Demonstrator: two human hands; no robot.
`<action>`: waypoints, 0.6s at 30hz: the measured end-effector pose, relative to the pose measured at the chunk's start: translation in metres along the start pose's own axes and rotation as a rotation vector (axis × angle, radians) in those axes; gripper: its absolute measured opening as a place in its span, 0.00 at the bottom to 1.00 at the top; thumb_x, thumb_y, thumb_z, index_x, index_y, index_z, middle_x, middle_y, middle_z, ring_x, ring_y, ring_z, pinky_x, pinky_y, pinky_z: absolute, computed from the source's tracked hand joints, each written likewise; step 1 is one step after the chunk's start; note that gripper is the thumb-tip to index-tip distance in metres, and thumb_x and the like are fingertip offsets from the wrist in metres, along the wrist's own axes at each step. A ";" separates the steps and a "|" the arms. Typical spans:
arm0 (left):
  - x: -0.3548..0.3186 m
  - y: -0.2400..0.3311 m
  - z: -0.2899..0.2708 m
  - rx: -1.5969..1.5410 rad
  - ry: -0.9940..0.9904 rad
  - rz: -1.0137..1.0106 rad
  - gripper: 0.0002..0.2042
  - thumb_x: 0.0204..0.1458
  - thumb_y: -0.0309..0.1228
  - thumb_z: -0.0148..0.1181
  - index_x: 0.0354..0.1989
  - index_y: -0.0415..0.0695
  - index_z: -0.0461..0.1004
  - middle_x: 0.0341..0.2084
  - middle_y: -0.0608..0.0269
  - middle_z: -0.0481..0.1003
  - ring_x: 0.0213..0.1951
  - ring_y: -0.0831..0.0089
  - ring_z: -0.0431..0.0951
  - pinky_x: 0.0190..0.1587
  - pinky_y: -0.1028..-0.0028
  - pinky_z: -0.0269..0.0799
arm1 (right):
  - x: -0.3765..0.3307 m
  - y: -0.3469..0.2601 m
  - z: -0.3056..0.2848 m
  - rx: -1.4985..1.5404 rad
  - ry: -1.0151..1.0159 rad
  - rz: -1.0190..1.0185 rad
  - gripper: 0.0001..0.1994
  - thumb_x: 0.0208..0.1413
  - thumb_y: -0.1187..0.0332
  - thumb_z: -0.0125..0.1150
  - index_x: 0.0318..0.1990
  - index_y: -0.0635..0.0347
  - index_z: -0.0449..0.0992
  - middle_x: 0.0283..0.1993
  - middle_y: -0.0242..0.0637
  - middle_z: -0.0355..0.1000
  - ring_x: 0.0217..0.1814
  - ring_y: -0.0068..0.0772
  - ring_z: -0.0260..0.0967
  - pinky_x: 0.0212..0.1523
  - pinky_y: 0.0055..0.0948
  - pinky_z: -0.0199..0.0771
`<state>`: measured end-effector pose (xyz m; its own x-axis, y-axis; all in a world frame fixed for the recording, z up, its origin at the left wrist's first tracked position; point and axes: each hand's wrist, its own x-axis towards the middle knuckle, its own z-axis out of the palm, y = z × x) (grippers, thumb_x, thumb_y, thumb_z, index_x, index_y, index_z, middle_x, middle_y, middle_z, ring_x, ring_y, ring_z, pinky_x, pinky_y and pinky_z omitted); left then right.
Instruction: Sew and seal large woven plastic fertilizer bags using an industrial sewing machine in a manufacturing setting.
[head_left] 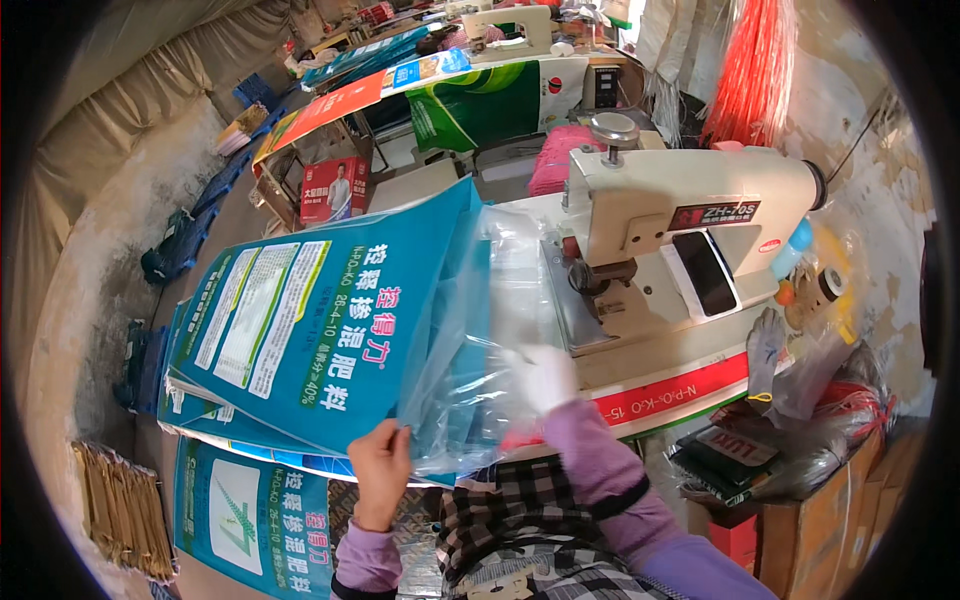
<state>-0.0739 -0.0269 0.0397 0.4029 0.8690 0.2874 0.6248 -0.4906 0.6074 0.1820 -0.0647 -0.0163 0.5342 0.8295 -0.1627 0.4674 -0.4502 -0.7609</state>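
A teal printed woven sack lies on a stack of similar sacks, with a clear plastic liner coming out of its right-hand end. My bare left hand pinches the sack's near edge where the liner emerges. In a white glove, my right hand is over the liner's right part, near the sewing machine's base; motion blurs its fingers, so its grip is unclear. Beyond it stands a cream sewing machine, and a phone rests on its bed.
Another teal sack hangs at the near left. Pink thread sits behind the machine, and red strands hang above. Gloves and plastic bags are at the right. Bundled brown sheets stand at lower left.
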 end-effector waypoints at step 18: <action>-0.100 0.027 -0.089 0.284 -0.156 -0.094 0.11 0.46 0.19 0.64 0.39 0.39 0.81 0.22 0.45 0.76 0.24 0.51 0.79 0.27 0.64 0.71 | 0.002 -0.041 0.019 -0.455 0.194 -0.401 0.13 0.62 0.63 0.54 0.47 0.63 0.75 0.45 0.46 0.77 0.43 0.38 0.76 0.43 0.40 0.78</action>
<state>-0.1569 -0.1213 0.0928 0.4184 0.9016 0.1099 0.8164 -0.4264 0.3893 0.1505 -0.0381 0.0029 0.3537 0.9070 0.2285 0.8873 -0.2481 -0.3887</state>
